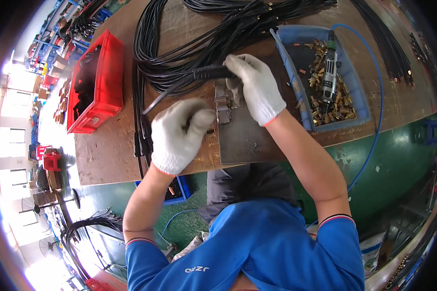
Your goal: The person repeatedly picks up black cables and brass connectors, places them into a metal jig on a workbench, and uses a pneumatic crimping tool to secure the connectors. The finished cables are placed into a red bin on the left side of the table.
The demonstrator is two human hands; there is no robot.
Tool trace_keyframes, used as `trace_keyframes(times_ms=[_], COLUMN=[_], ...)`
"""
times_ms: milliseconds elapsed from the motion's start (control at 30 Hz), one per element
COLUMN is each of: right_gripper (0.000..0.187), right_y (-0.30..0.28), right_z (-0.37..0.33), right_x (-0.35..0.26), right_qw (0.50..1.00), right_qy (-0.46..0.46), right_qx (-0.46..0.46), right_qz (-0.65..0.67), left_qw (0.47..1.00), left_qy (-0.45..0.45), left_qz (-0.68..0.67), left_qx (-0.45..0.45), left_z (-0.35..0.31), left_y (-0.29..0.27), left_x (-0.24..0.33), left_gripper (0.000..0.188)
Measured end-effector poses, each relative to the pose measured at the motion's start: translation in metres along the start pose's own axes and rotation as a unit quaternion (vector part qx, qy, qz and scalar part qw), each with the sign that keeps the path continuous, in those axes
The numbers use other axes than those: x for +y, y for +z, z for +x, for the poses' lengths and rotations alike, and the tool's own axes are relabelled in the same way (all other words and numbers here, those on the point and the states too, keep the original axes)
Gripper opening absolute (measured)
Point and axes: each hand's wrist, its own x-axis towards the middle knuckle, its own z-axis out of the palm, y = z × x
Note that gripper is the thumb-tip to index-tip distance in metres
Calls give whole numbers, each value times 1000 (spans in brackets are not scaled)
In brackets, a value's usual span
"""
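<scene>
My right hand (257, 87), in a white knitted glove, grips a black cable sleeve (211, 72) above the bench. From the sleeve a dark cable (167, 96) slants down to the left, its lower part blurred. My left hand (177, 133), gloved alike, is beside the slanting cable with fingers loosely curled. Motion smears its fingertips, and whether anything is between them cannot be made out. Below the right hand a small metal clamping fixture (223, 109) sits at the edge of a dark metal plate (245, 145).
Coiled black cables (148, 41) cover the bench's far side. At left stands a red bin (112, 72) with black parts. On the right, a blue tray (296, 92) holds brass fittings (342, 102) and a silver air tool (329, 72), its blue hose (381, 92) curving over the bench edge.
</scene>
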Motion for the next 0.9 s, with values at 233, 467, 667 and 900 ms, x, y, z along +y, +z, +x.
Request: trace_keyframes(times_ms=[233,467,667,900], right_gripper=[41,52,54,38], right_y=[26,-6,10,-1], right_z=[28,105,82,102], right_x=[19,40,28,63], right_qw=[997,986,989,975], right_qy=[-49,-120,-127,-217], right_qx=[-22,96,-27,12], right_qz=[-51,-67,-68,-45], left_qw=[696,841,937,951], left_qy=[49,27,142,210], left_qz=[-712,-541,-317,-212], left_qx=[85,-15,24,75], left_z=[106,168,182,182], left_y=[25,57,77,98], left_x=[-9,-34,-55,-61], left_gripper=[63,54,29,20])
